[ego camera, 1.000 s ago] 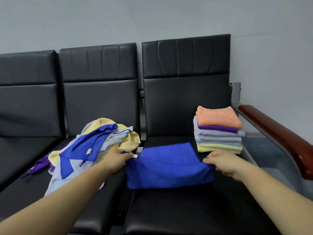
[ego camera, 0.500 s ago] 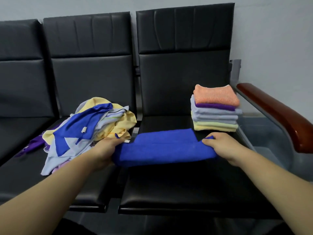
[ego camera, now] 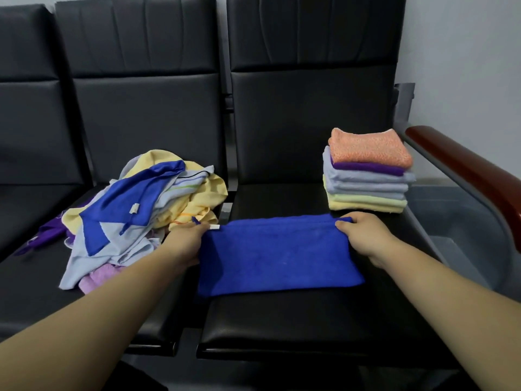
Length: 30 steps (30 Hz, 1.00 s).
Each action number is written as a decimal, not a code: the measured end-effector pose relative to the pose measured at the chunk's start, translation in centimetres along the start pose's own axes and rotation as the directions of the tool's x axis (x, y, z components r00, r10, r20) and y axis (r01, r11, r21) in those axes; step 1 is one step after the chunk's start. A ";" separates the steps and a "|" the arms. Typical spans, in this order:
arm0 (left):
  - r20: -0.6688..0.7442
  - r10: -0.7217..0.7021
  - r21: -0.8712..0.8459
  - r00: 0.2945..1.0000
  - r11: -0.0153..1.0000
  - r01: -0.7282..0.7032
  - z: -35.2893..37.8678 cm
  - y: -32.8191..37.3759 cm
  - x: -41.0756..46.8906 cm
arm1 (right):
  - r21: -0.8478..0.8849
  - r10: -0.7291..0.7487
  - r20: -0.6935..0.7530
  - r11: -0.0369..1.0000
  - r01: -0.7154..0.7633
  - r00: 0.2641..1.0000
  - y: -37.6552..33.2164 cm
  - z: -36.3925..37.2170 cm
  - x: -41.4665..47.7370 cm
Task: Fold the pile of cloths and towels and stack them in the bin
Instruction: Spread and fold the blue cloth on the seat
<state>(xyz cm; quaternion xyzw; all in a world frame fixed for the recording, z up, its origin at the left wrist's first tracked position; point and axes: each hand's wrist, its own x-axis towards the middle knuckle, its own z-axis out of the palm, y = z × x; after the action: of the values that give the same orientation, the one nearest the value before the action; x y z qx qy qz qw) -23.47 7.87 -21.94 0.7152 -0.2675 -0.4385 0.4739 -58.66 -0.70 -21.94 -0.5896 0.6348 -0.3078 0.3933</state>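
Note:
A blue towel (ego camera: 276,255) lies folded into a flat rectangle on the right black seat (ego camera: 296,328). My left hand (ego camera: 186,244) pinches its far left corner, beside a small white tag. My right hand (ego camera: 363,238) pinches its far right corner. A loose pile of cloths (ego camera: 141,210), yellow, blue, grey and lilac, lies on the middle seat to the left. A neat stack of folded towels (ego camera: 366,176), orange on top, stands at the back right of the right seat. A clear plastic bin (ego camera: 465,235) sits to the right, beyond the armrest.
A dark red wooden armrest (ego camera: 468,170) runs along the right side of the seat, above the bin. Black seat backs (ego camera: 310,94) rise behind. A purple cloth (ego camera: 48,235) trails from the pile onto the left seat.
Both hands have carried the towel's edge over and laid it flat, so the towel now lies as a wider flat rectangle. The camera has tilted further down.

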 end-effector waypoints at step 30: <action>-0.138 0.338 0.521 0.931 0.824 -0.223 4.2 0.2 6.2 | -0.397 -0.088 -0.092 0.917 0.044 0.992 0.1 2.1 5.4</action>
<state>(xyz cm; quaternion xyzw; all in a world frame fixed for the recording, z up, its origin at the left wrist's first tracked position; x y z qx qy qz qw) -24.26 0.96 -24.82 0.8099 -0.4188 -0.1964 0.3606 -56.87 -5.90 -23.78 -0.6601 0.6838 -0.2185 0.2212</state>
